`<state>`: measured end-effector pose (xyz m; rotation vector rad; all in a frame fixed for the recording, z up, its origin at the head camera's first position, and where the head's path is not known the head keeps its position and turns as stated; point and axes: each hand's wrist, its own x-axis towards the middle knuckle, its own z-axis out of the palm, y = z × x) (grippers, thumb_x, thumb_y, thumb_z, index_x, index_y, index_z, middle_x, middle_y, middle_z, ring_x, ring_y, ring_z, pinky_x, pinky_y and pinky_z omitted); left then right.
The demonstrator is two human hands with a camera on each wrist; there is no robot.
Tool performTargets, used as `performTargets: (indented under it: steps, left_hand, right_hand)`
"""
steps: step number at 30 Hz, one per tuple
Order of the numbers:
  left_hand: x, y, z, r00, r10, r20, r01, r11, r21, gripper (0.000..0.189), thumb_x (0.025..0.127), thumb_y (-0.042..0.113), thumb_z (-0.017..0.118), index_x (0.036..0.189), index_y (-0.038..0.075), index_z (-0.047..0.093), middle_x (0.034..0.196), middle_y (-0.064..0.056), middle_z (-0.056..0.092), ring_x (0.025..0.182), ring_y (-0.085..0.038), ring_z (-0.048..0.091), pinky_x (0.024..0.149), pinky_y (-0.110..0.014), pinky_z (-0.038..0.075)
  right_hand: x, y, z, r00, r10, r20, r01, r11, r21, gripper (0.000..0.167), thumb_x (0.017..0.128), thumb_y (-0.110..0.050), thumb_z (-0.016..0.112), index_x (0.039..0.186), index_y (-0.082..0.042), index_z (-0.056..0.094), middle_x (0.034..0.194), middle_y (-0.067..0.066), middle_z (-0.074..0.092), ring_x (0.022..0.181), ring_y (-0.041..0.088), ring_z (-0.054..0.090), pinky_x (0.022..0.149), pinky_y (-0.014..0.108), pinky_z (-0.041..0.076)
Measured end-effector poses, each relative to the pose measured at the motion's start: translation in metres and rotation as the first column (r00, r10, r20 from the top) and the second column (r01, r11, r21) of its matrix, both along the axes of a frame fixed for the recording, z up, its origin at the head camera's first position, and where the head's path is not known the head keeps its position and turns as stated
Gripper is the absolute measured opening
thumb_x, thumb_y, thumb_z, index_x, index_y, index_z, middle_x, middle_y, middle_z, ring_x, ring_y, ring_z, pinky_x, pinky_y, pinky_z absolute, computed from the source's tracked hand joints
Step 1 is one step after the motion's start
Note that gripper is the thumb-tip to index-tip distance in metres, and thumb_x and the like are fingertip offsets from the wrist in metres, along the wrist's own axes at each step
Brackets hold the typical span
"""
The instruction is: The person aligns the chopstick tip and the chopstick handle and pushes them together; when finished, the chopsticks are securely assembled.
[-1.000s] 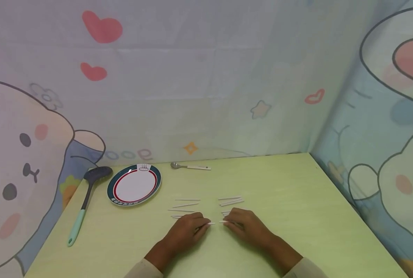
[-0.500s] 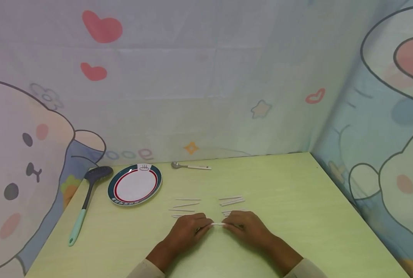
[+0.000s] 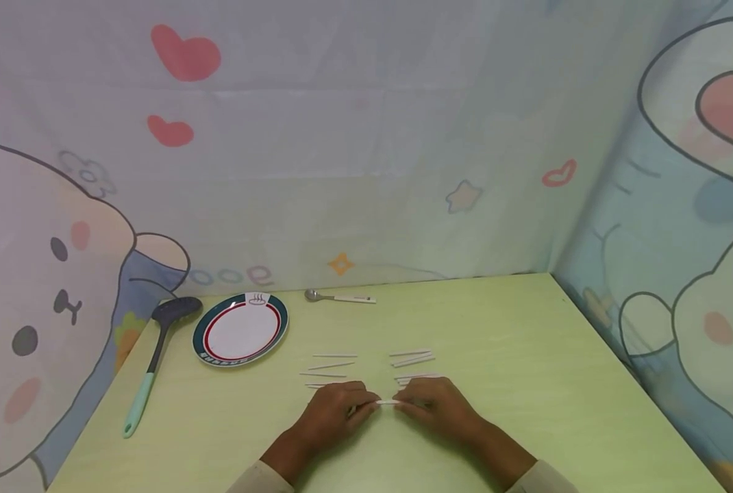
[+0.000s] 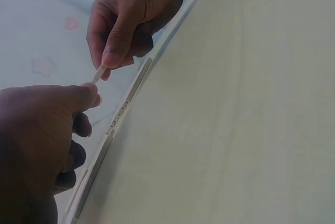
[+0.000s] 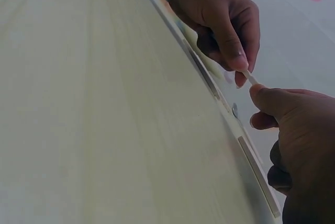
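In the head view my left hand (image 3: 334, 415) and right hand (image 3: 442, 411) face each other low over the table. Each pinches a thin white stick between thumb and fingertips. The tips of the sticks (image 3: 388, 402) meet end to end in the narrow gap between the hands; the rest is hidden by the fingers. Both wrist views show the short white length (image 4: 99, 73) bridging the two thumbs. Just beyond the hands lie loose white sticks in two groups, one at left (image 3: 331, 365) and one at right (image 3: 412, 358), partly covered by the fingers.
A round plate (image 3: 243, 331) with a dark green rim sits back left. Left of it lies a dark ladle-like utensil (image 3: 155, 356) with a mint handle. A small spoon (image 3: 340, 297) rests by the rear edge. A printed cloth (image 3: 373, 137) stands behind the table.
A second ago the two stick tips were apart, with a gap between them. My hands have come slightly closer together, and the tips now meet. The other things stay where they were.
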<state>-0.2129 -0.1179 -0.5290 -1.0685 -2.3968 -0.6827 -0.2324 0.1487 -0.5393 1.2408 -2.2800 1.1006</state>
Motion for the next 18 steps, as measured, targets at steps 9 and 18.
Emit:
performTargets:
  steps: [9,18]
  left_hand:
    - [0.0001,-0.0011,-0.0012,0.993,-0.048,0.105,0.035,0.992,0.123,0.011,0.098,0.018,0.082,0.108,0.017,0.088,0.082,0.008,0.079,0.068,0.008,0.051,0.064,-0.011,0.043]
    - [-0.0028,0.0003,-0.0049,0.962,-0.201,0.186,0.142,0.947,0.289,0.011,0.096,0.005,0.081,0.106,0.008,0.087,0.068,0.001,0.068,0.067,0.011,0.038,0.058,-0.007,0.036]
  right_hand:
    - [-0.0014,0.0017,-0.003,0.974,0.091,0.206,-0.063,0.988,-0.139,0.012,0.095,-0.006,0.083,0.105,-0.014,0.084,0.096,0.001,0.081,0.087,0.003,0.072,0.078,0.026,0.063]
    - [0.0011,-0.0002,-0.0029,0.921,0.149,0.36,-0.075,0.975,-0.21,0.012,0.096,-0.003,0.082,0.1,-0.014,0.083,0.095,0.002,0.079,0.089,-0.001,0.07,0.08,0.026,0.064]
